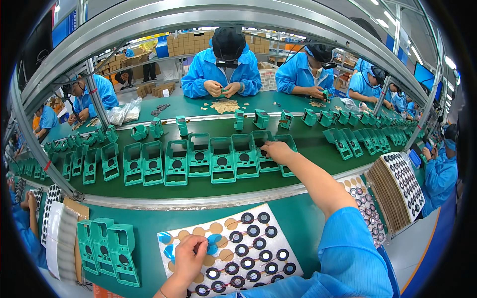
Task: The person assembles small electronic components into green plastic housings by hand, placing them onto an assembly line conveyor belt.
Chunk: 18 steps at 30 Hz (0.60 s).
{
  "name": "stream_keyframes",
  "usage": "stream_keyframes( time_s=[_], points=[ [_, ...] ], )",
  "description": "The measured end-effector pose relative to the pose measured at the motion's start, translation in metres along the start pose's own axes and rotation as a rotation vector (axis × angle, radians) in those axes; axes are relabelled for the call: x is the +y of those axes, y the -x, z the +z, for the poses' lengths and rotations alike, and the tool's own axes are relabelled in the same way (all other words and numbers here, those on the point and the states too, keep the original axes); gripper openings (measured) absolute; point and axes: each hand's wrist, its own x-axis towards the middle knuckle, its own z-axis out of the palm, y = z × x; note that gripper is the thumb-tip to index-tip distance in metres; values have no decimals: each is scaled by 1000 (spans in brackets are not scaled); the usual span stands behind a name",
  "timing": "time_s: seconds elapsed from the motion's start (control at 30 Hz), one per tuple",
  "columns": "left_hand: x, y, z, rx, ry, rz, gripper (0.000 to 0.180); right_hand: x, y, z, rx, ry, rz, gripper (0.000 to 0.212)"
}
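My right hand (279, 152) reaches over the belt, its bent fingers pressed together inside a green plastic housing (267, 165). Just under the fingertips shows a round black disc; whether they grip it is hidden. My left hand (190, 260) is closed in a pinch above a white foam tray (293, 238). Something small and dark shows at its fingertips, too little to name. Small round speakers (259, 243), black-rimmed with thin red wires, sit in rows on the tray. Tan round spots (216, 228) fill its upper left. Blue film pieces (213, 239) lie around my left fingers.
Similar green housings (222, 161) stand in a row along the green belt (318, 169). Several more housings (121, 253) rest at my left. Stacked trays (397, 191) and loose round parts (365, 211) lie at right. Across the belt, people in blue work; a metal frame (208, 15) spans overhead.
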Motion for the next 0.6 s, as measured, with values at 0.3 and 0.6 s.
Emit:
stream_keyframes(
  time_s=[0.3,0.6],
  points=[
    [1,-1,-2,-26,-41,47,4,22,-33,-6,-227,-146,75,34],
    [-2,1,-4,-25,-55,42,5,21,-17,-10,-192,-154,30,30]
  ],
)
